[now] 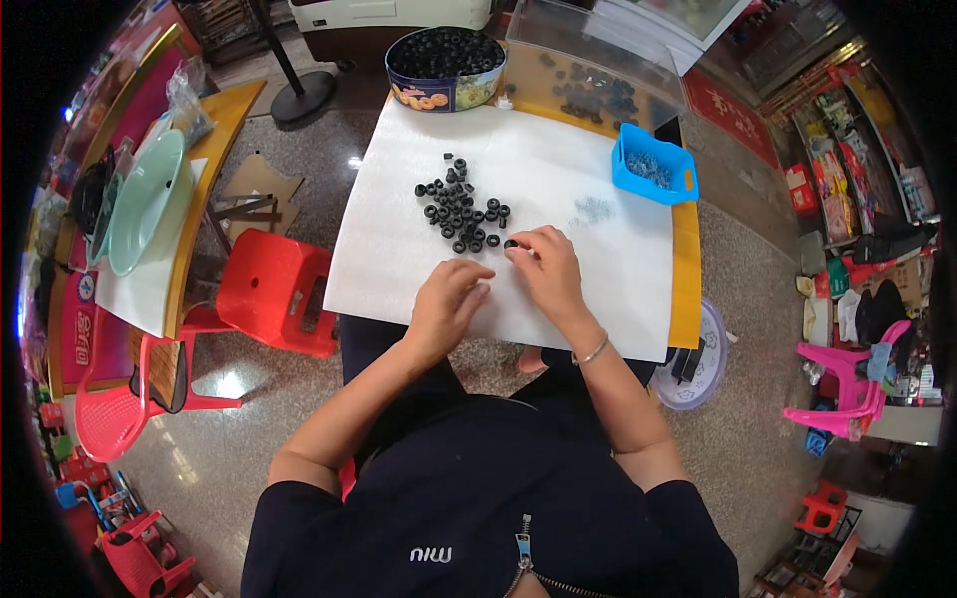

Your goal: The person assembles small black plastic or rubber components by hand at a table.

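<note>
A loose pile of small black ring-shaped parts [459, 211] lies on the white sheet [399, 140] covering the table in front of me. Just right of the pile, my right hand [548, 271] pinches one small black part [511, 243] between thumb and fingertips. My left hand [451, 307] hovers at the pile's near side, fingers loosely bent, with a gap between thumb and forefinger. Nothing shows in that gap; its palm is hidden. A patch of tiny clear or silvery pieces [593, 210] is spread on the sheet to the right.
An oval tin [446, 92] heaped with black parts stands at the far edge, beside a clear plastic bin [538, 80] holding more. A blue basket [675, 189] of tiny pieces sits at the right. A red stool [261, 284] and a side table with a green basin [150, 204] are left.
</note>
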Action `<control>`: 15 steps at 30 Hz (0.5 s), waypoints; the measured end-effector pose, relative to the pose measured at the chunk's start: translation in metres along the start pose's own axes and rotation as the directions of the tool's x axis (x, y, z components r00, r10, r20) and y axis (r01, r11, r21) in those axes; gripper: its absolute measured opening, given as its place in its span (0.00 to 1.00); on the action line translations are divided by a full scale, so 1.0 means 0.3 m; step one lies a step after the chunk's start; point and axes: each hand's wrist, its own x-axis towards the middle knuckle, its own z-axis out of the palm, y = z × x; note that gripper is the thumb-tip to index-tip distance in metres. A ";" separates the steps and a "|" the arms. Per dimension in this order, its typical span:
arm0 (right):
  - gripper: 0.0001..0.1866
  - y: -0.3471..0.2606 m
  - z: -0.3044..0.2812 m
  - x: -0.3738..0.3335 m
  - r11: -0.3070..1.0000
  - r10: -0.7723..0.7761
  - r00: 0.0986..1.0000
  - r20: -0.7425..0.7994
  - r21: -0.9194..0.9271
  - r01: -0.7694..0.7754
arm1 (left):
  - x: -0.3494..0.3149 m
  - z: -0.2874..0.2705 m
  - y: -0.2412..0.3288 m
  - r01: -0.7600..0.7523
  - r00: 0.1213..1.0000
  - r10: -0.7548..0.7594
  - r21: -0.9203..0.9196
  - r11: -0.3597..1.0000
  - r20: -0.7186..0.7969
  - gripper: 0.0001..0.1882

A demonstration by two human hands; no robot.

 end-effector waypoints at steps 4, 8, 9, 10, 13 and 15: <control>0.11 -0.055 -0.049 -0.054 0.690 0.364 0.891 0.271 0.565 -0.453 | 0.050 0.024 0.057 0.067 0.985 -0.108 -0.283 0.957 -0.131 0.14; 0.16 -0.091 -0.071 -0.089 0.404 0.410 0.809 0.421 0.712 -0.575 | 0.070 0.052 0.072 0.098 0.993 -0.113 -0.377 0.921 -0.017 0.12; 0.16 -0.097 -0.071 -0.097 0.361 0.424 0.800 0.424 0.731 -0.579 | 0.071 0.062 0.062 0.064 0.995 -0.088 -0.379 0.923 -0.044 0.11; 0.16 -0.097 -0.076 -0.103 0.362 0.429 0.800 0.420 0.731 -0.578 | 0.071 0.066 0.060 0.062 0.996 -0.084 -0.382 0.922 -0.040 0.11; 0.12 -0.079 -0.090 -0.106 0.369 0.433 0.793 0.429 0.718 -0.590 | 0.072 0.072 0.044 0.058 0.996 -0.077 -0.360 0.931 -0.038 0.10; 0.10 -0.011 -0.106 -0.093 0.695 0.503 0.840 0.202 0.483 -0.532 | 0.078 0.076 0.020 0.167 0.976 -0.214 -0.472 0.866 -0.047 0.10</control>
